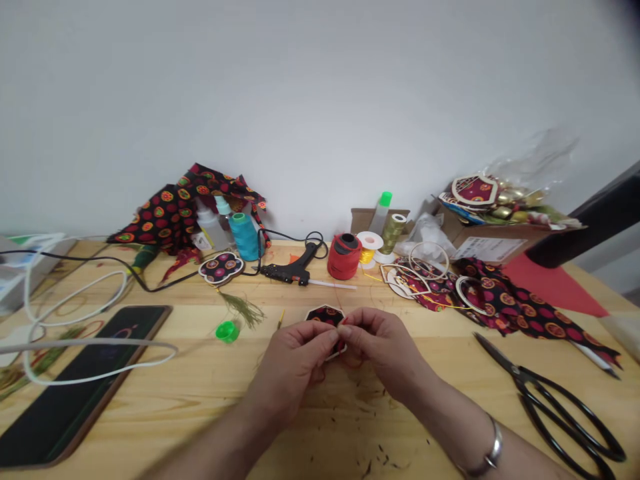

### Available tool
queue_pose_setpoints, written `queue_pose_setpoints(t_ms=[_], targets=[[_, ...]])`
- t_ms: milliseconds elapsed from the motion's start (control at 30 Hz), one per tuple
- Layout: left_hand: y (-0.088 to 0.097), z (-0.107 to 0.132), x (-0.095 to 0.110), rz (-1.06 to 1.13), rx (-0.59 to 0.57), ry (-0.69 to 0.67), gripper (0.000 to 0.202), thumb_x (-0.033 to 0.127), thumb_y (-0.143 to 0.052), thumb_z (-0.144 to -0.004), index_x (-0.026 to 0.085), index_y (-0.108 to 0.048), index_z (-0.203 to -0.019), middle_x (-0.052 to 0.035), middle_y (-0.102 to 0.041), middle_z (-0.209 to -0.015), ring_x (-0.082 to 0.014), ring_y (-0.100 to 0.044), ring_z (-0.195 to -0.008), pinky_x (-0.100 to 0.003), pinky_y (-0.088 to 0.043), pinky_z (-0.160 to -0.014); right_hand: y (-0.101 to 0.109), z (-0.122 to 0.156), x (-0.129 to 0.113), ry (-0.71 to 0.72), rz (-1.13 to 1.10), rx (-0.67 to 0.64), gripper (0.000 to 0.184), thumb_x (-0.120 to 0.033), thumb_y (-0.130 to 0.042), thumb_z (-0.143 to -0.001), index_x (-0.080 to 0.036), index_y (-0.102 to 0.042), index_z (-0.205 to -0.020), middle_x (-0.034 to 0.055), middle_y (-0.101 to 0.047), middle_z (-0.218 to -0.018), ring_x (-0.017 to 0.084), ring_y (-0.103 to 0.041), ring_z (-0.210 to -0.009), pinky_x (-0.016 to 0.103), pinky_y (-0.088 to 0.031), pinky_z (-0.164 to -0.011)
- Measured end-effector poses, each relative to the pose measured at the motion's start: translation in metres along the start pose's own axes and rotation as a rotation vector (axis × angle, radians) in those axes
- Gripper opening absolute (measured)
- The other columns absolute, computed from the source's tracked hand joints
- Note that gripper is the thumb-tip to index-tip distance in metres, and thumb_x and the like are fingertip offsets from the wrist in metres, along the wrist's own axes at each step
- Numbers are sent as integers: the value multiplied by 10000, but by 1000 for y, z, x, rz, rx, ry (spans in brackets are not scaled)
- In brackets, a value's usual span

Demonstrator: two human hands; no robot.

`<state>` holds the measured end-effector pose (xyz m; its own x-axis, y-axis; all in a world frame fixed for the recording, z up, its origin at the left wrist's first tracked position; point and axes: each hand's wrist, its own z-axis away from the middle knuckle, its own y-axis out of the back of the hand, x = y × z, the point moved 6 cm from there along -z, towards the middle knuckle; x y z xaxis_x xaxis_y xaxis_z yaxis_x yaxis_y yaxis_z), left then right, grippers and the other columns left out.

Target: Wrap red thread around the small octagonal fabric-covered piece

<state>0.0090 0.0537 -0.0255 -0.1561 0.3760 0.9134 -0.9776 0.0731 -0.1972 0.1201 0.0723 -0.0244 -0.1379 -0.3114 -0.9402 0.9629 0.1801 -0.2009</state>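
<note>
My left hand and my right hand meet near the middle of the table, fingertips almost touching. Both pinch red thread, and a small bit of it shows between the fingertips. Its strand appears to lead up toward a red spool. Just behind and under my fingers lies a dark patterned fabric piece with a pale angular frame, partly hidden by my hands. Loose thread also hangs below my fingers. How the thread meets the framed piece is hidden.
A black glue gun, a teal thread cone and a flower-shaped ornament with a tassel stand behind. At left lie a phone and a green cap; at right, large black scissors and fabric scraps.
</note>
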Motion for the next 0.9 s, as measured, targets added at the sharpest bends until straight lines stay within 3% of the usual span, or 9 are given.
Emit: queue_pose_setpoints(t_ms=[267, 500, 767, 900], targets=[[-1, -1, 0, 25, -59, 12, 190, 312, -592, -711, 127, -601, -669, 86, -365, -414, -15, -239, -363, -161, -131, -367, 2, -1, -4, 48, 98, -13, 123, -238, -594, -675, -140, -535, -631, -34, -540, -504, 60, -407, -425, 184, -320, -422], [-3, -1, 3, 16, -88, 9, 169, 281, -587, -707, 125, -576, -641, 58, -445, -458, -23, -240, -368, -183, -105, -373, 8, 1, -16, 158, 329, 59, 93, -207, -565, -699, -150, -559, -626, -16, -574, -545, 101, -486, -515, 211, -370, -501], [-1, -3, -1, 55, -104, -7, 182, 310, -572, -726, 136, -596, -675, 81, -369, -380, -26, -198, -337, -203, -82, -367, 10, 2, -23, 217, 405, 96, 87, -212, -554, -704, -168, -557, -629, -12, -597, -550, 120, -521, -533, 228, -390, -529], [-3, -2, 0, 28, -135, -9, 156, 288, -583, -715, 140, -591, -664, 61, -451, -452, -21, -211, -354, -191, -99, -369, 12, 2, -25, 211, 436, 151, 60, -188, -577, -672, -167, -565, -616, -26, -572, -547, 113, -499, -536, 223, -380, -523]])
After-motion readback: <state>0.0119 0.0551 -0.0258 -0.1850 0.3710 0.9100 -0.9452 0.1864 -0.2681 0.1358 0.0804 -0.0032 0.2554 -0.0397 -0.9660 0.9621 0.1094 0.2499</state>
